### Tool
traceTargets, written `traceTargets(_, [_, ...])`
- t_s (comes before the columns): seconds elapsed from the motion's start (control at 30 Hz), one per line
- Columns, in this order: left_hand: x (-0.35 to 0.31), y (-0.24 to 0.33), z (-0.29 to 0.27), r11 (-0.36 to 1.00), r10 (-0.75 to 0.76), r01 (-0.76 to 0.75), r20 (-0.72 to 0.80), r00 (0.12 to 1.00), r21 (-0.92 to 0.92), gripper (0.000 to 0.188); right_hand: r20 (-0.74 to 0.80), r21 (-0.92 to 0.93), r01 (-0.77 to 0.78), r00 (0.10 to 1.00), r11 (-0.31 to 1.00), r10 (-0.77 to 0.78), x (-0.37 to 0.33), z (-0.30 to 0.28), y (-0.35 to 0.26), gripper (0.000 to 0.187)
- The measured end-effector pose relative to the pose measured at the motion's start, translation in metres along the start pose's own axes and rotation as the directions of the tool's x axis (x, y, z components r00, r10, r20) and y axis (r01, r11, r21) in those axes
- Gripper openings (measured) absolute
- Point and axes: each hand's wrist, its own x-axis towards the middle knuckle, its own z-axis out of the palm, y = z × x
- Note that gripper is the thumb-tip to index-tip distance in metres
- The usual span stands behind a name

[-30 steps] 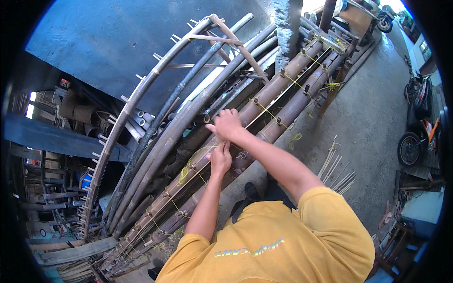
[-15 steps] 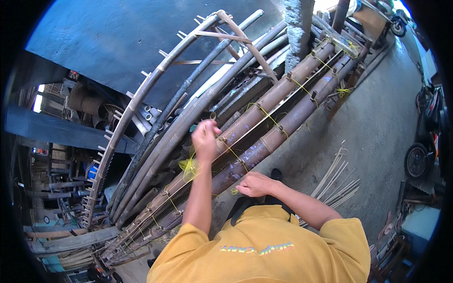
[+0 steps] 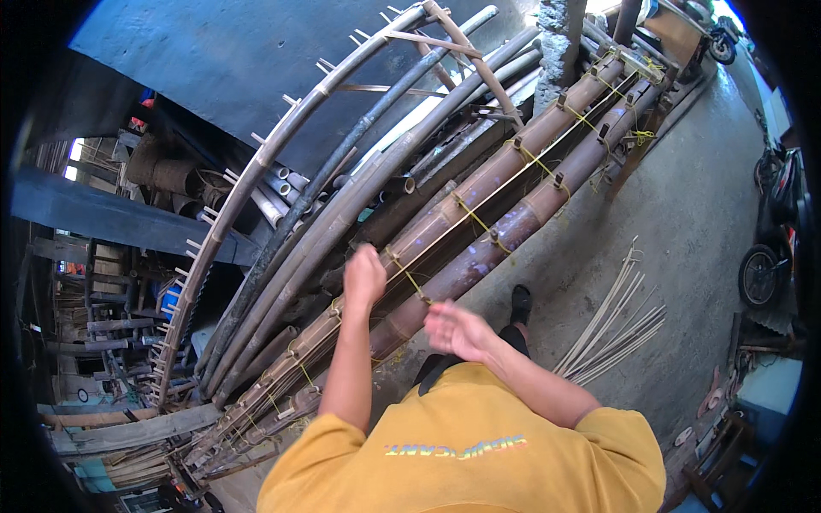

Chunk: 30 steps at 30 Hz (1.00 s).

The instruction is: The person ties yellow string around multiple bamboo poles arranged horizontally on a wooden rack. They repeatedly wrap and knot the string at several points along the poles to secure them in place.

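Two long, thick bamboo poles run diagonally in front of me, a far pole (image 3: 492, 181) and a near pole (image 3: 479, 256). Short pegs (image 3: 558, 180) stick up from them, and yellow cord (image 3: 475, 217) stretches across the gap from peg to peg. My left hand (image 3: 365, 278) is closed in a fist over the far pole; whatever it grips is hidden. Beside the near pole is my right hand (image 3: 459, 331), close to a peg where a span of cord ends. Motion smears its fingers, so their hold is unclear.
Thin bamboo strips (image 3: 611, 321) lie fanned on the concrete floor at right. A curved bamboo frame with pegs (image 3: 256, 167) and several more poles lie beyond the work. A rough concrete post (image 3: 558, 56) rises at the back. A motorcycle wheel (image 3: 759, 275) stands far right.
My left hand has dropped from above the far pole to closer against it. My right hand has moved slightly right and nearer the near pole's peg. The view has shifted slightly.
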Motion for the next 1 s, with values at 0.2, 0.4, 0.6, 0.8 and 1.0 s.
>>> traceTargets(0.2, [-0.042, -0.033, 0.075, 0.996, 0.087, -0.086, -0.168, 0.982, 0.016, 0.029, 0.042, -0.45, 0.53, 0.816, 0.718, -0.576, 0.063, 0.142, -0.007, 0.029])
traceTargets(0.4, [-0.051, 0.001, 0.049, 0.957, -0.02, -0.015, -0.118, 0.993, -0.29, 0.032, 0.154, -0.944, 0.062, 0.95, -0.323, -0.27, 0.151, 0.084, -0.086, 0.068])
traceTargets(0.6, [-0.058, -0.022, 0.065, 0.981, -0.002, -0.066, -0.35, 0.937, -0.184, 0.029, 0.426, -0.608, 0.21, 0.9, 0.766, 0.091, 0.045, 0.11, -0.14, 0.048])
traceTargets(0.8, [-0.043, 0.005, 0.037, 0.933, 0.0, -0.079, -0.218, 0.976, -0.352, 0.026, 0.444, -0.697, 0.461, 0.879, 0.549, -0.174, 0.009, -0.002, 0.014, 0.05])
traceTargets(1.0, [0.064, 0.002, 0.001, 0.922, -0.033, -0.135, -0.421, 0.907, -0.362, 0.027, 0.357, -0.693, 0.288, 0.934, 0.661, -0.032, -0.015, 0.006, -0.024, 0.048])
